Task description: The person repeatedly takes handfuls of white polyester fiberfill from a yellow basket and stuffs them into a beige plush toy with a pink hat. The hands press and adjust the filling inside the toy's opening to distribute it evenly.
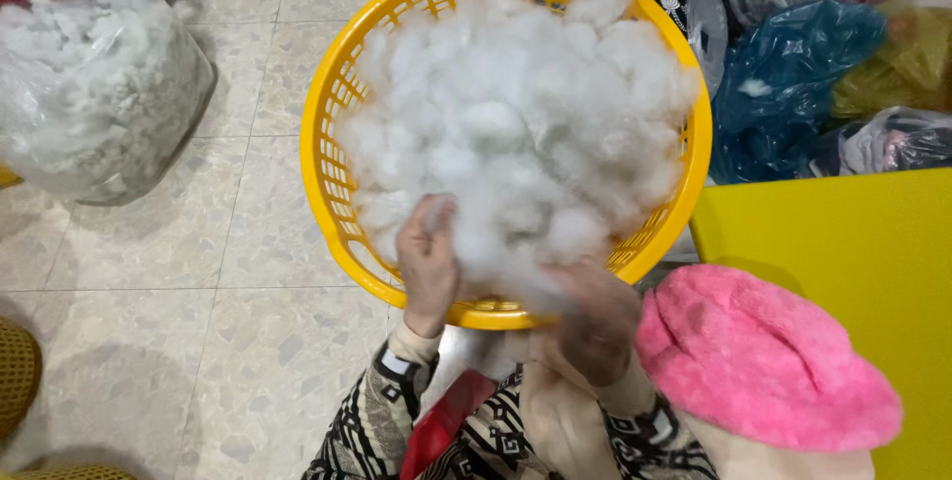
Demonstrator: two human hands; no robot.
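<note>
A round yellow plastic basket (327,158) stands on the tiled floor, heaped with white fluffy stuffing (521,113). My left hand (428,267) reaches over the basket's near rim and is closed on a tuft of the stuffing. My right hand (595,316) is blurred at the near rim, its fingers in a wisp of the same stuffing pulled toward me. Below the right hand a beige fabric piece (560,420) lies in my lap next to something red (446,420). A pink fuzzy fabric shape (759,356) rests at my right.
A clear plastic bag of white stuffing (94,93) sits at the upper left. Blue, yellow-green and clear plastic bags (793,73) are piled at the upper right. A yellow flat surface (853,232) is at the right. Woven yellow objects (15,371) lie at the left edge.
</note>
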